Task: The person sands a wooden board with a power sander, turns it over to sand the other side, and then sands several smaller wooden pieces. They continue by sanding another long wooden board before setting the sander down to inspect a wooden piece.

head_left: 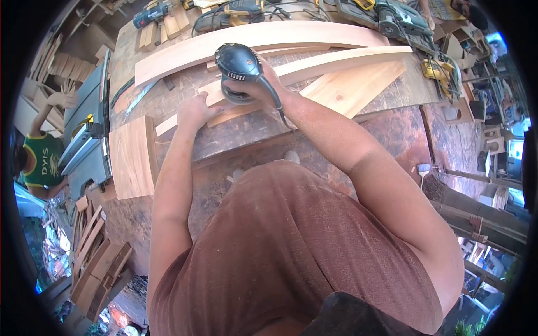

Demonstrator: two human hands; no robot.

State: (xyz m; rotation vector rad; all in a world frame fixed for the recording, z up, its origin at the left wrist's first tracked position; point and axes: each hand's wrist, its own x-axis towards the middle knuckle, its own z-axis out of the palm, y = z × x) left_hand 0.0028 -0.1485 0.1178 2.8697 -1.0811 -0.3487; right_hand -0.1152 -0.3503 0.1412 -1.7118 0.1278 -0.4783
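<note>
My right hand (269, 78) is wrapped round a black random orbital sander (238, 60), whose cord trails down past my wrist. The sander's pad rests against a narrow, curved wooden piece (347, 60) lying across the worktable. To the left of the sander, my left hand (194, 112) grips the same curved piece near its left end, thumb pointing toward the sander. Some of its fingertips are hidden behind the hand. Just beyond lies a wider curved board (269, 36). A flat plank (358, 87) sits slantwise under the right part of the curved piece.
A wood block (131, 159) stands at the table's left front edge. Power tools, including a circular saw (395, 25) and a yellow tool (437, 70), line the far and right sides. At left, a person in a green top (43, 159) is beside a table saw (87, 129).
</note>
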